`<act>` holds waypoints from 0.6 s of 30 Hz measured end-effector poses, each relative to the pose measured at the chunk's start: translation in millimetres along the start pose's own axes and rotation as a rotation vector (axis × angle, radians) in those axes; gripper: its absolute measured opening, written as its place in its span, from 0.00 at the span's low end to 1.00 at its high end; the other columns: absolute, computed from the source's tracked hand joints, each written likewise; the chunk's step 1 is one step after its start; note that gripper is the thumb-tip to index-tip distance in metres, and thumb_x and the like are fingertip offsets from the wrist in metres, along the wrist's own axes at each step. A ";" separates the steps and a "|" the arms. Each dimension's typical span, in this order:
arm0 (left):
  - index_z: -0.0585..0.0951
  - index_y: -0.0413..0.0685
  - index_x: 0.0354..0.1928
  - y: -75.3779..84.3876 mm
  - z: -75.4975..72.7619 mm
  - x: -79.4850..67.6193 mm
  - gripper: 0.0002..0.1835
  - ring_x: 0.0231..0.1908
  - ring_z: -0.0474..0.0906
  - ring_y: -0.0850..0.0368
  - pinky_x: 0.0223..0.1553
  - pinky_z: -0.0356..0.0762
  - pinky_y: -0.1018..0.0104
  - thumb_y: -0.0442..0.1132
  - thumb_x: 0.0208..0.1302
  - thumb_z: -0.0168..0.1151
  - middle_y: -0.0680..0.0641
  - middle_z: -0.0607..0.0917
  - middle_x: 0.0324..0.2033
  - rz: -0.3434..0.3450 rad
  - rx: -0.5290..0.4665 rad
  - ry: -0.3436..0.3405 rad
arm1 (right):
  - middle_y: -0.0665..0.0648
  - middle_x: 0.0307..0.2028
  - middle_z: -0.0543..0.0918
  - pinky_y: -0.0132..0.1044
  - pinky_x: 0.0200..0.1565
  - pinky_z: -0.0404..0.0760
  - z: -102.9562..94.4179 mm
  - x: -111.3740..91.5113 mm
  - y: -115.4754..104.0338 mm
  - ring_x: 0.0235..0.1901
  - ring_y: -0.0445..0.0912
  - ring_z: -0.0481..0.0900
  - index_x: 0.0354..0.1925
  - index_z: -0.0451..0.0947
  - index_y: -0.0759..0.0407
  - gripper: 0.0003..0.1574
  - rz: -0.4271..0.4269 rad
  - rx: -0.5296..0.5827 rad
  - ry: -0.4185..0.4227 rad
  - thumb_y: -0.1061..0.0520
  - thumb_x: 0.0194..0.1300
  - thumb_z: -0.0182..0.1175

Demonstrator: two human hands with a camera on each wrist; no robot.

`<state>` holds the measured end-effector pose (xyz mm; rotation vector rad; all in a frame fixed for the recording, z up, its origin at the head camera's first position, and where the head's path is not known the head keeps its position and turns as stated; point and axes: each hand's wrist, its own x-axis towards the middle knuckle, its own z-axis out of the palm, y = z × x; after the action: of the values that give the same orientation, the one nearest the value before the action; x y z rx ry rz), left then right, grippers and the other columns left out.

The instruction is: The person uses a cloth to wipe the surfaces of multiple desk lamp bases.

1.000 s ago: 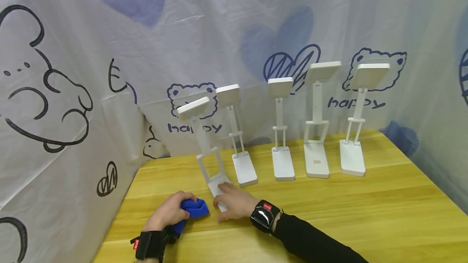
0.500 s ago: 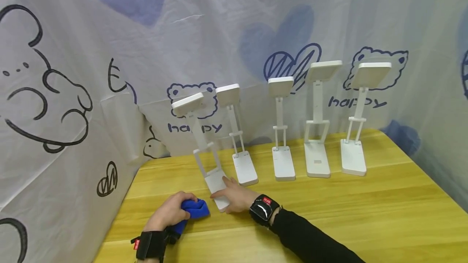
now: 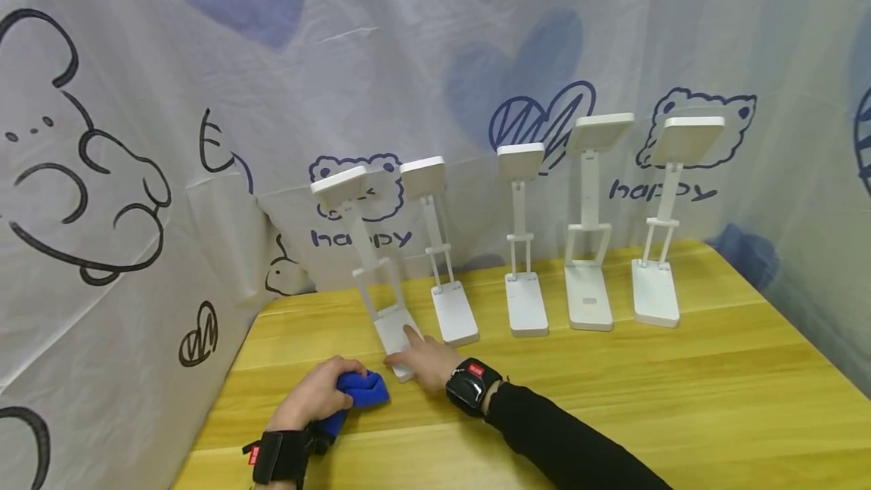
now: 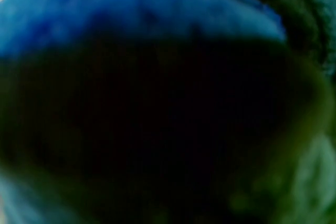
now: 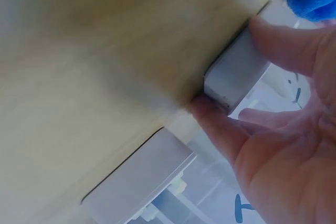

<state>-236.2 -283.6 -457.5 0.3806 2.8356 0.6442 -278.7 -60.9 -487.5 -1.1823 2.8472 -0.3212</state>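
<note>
A white folding desk lamp (image 3: 392, 330) stands at the left end of the row in the head view, its panel head raised and its stem leaning left. My right hand (image 3: 427, 364) grips the near end of its base; in the right wrist view the thumb and fingers lie on opposite sides of the lamp base (image 5: 237, 72). To the left, my left hand (image 3: 314, 393) holds a folded blue cloth (image 3: 367, 390) on the table. The left wrist view is mostly dark, with the blue cloth (image 4: 142, 11) across its top.
Several similar white lamps stand along the back, the closest lamp (image 3: 456, 314) just right of the gripped one. Behind them hangs a printed curtain (image 3: 422, 44), which also runs down both sides. The wooden table (image 3: 578, 392) extends to the right and front.
My right hand has shifted the leftmost lamp back and left, its head moving left too. The fingers have closed in on the base. The left hand and blue cloth have stayed put.
</note>
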 end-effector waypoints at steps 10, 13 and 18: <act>0.82 0.56 0.42 -1.3 0.6 -0.6 0.22 0.42 0.76 0.49 0.44 0.76 0.44 0.26 0.44 0.66 0.44 0.81 0.44 -0.008 0.007 -0.016 | 0.66 0.68 0.59 0.51 0.45 0.80 -2.6 15.2 -3.6 0.53 0.64 0.71 0.62 0.71 0.33 0.34 0.048 -0.030 -0.001 0.66 0.66 0.53; 0.82 0.56 0.42 -0.5 0.4 -0.8 0.22 0.43 0.76 0.48 0.44 0.76 0.44 0.26 0.43 0.66 0.44 0.81 0.44 -0.007 0.006 -0.013 | 0.66 0.68 0.60 0.50 0.44 0.81 -1.6 20.8 -5.5 0.54 0.64 0.70 0.62 0.70 0.32 0.34 0.079 -0.055 -0.003 0.65 0.66 0.54; 0.82 0.56 0.42 0.8 0.6 0.4 0.22 0.43 0.76 0.48 0.44 0.76 0.44 0.26 0.43 0.66 0.45 0.81 0.44 -0.009 0.012 -0.012 | 0.67 0.68 0.59 0.49 0.41 0.82 2.5 26.2 -7.4 0.55 0.63 0.69 0.63 0.68 0.29 0.33 0.136 -0.081 0.003 0.62 0.67 0.54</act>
<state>-236.2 -282.5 -457.7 0.3721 2.8299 0.6208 -291.7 -84.8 -487.4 -0.9939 2.9495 -0.2030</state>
